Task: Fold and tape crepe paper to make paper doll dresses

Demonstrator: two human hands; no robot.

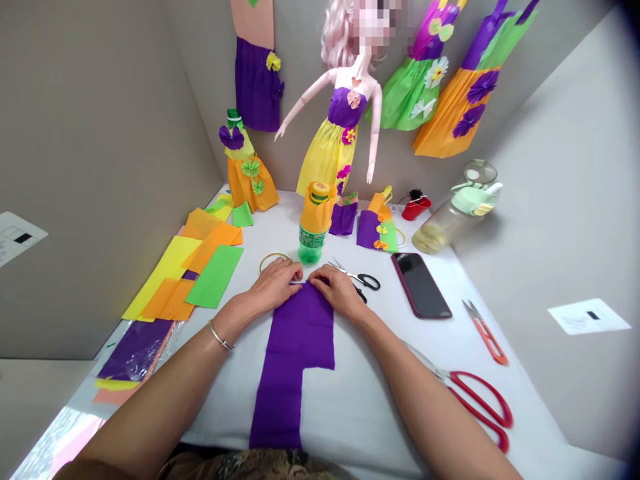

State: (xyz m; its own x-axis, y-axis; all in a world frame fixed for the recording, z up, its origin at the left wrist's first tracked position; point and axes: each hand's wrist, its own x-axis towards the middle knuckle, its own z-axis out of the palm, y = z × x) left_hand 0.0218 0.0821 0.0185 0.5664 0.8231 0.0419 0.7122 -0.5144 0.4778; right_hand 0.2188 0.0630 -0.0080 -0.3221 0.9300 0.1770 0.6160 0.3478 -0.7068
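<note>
Head view. Well left of the fingers, a packet [133,350] partly under clear plastic. Farther off on that side, a pile [160,287] of yellow and orange sheets, with a green sheet [216,275] nearest the fingers; beyond, a dressed bottle [253,181] in yellow and orange.

Just past the left hand [274,283], a hoop [274,255], partly hidden. Between left thumb and forefinger, a slight gap, right at the top edge of the purple cloth [295,333]; cannot tell whether pinching or only pressing. From the fingers toward the wearer, the same cloth, flat on the tabletop [225,393], stepped along its right side.

Straight beyond the fingers, a green bottle [311,252] in an orange wrap; behind that, a doll [330,143] in purple and yellow. On the right hand [343,292], thumb and forefinger together on the cloth's top edge.

Just right of these fingers, black scissors [356,275]. Farther right and beyond, a pouch [370,227]; then a phone [421,285] and a flask [443,217]. Well right, nearer the wearer than the fingers, red scissors [444,375] and orange snips [481,327].
</note>
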